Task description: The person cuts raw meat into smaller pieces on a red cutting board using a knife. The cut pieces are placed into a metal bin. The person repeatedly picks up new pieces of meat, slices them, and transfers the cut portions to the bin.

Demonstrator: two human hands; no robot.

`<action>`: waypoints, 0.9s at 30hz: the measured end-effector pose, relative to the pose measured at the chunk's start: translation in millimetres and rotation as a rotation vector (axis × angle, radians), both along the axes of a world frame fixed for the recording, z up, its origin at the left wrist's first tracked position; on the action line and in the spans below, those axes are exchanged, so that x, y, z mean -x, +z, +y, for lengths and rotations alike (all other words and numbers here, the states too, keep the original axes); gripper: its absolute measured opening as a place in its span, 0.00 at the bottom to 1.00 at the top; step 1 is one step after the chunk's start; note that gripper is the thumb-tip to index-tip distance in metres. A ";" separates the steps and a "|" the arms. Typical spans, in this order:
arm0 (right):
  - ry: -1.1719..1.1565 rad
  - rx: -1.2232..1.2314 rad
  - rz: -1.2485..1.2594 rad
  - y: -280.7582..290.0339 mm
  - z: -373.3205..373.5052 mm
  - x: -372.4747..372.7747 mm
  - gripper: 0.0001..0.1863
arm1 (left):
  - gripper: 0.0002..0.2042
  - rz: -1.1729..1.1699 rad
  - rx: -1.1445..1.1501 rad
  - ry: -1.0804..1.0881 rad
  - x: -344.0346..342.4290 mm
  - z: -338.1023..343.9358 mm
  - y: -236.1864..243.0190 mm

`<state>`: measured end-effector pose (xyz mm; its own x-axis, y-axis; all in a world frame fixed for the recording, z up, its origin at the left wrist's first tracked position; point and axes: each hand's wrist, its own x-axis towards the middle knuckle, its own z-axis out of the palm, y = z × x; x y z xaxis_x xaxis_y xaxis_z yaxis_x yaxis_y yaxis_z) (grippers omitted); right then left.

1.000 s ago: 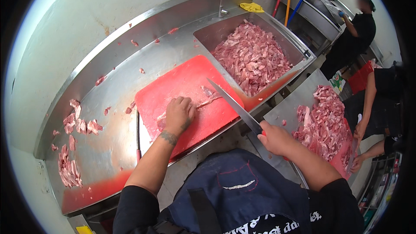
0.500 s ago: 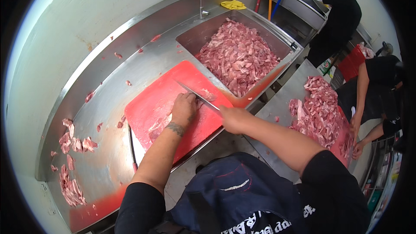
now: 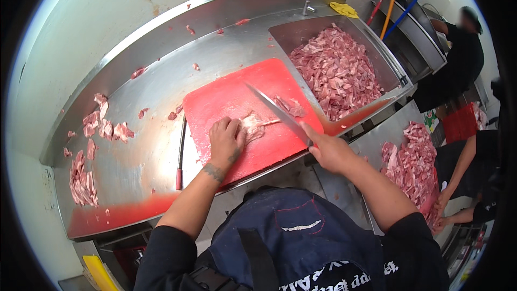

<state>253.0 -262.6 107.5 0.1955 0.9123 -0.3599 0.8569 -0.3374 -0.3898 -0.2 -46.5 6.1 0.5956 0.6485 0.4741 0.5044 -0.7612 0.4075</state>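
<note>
A pale, fatty piece of raw meat [image 3: 252, 127] lies on a red cutting board [image 3: 226, 97]. My left hand [image 3: 225, 139] holds its left side against the board with bent fingers. In my right hand [image 3: 329, 151] is the handle of a long kitchen knife [image 3: 281, 114], its blade slanting up and left over the board, apart from my left hand. Beyond the blade, a few cut strips of meat [image 3: 291, 106] rest on the board's right part. The underside of the held meat and part of my left fingers are hidden.
A sink basin [image 3: 285, 35] full of cut meat adjoins the board. A sharpening steel [image 3: 179, 175] lies left of it, and meat scraps [image 3: 83, 183] dot the steel counter [image 3: 134, 156]. At right, another person's hands [image 3: 440, 210] work beside a meat pile [image 3: 412, 167]; someone else stands behind.
The knife has moved off the held meat to the right, away from my left hand. Cut strips now show beyond the blade. The whole view has turned and shifted.
</note>
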 end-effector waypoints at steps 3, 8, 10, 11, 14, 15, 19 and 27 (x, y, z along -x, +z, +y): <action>0.116 0.080 -0.046 11.4 -14.8 7.6 0.43 | 0.12 -0.071 -0.064 0.030 -15.3 3.5 -2.0; 0.189 0.215 -0.149 28.0 -37.3 -2.7 0.43 | 0.11 -0.040 -0.051 0.026 -28.5 9.3 -6.7; 0.208 0.260 -0.152 28.6 -34.9 -5.5 0.42 | 0.10 -0.026 -0.053 -0.003 -30.2 12.2 -10.7; 0.214 0.211 -0.114 26.7 -26.5 -4.5 0.42 | 0.09 -0.013 -0.067 -0.014 -30.8 13.8 -12.3; 0.180 0.132 0.006 6.4 25.0 13.9 0.41 | 0.07 0.018 -0.091 -0.029 -32.0 18.3 -15.3; 0.134 0.168 0.040 -4.7 54.6 23.3 0.40 | 0.06 0.013 -0.092 -0.039 -32.1 19.0 -15.5; 0.184 0.031 0.000 -34.9 131.6 44.7 0.38 | 0.06 0.015 -0.102 -0.048 -27.5 16.3 -11.8; 0.205 0.035 -0.081 -19.1 27.3 4.0 0.41 | 0.07 -0.055 -0.147 0.078 -15.1 6.8 -9.3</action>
<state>249.1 -235.3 88.4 0.0371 0.9232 -0.3826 0.9370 -0.1653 -0.3079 15.0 -39.7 -3.2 0.5167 0.6130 0.5977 0.5448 -0.7740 0.3227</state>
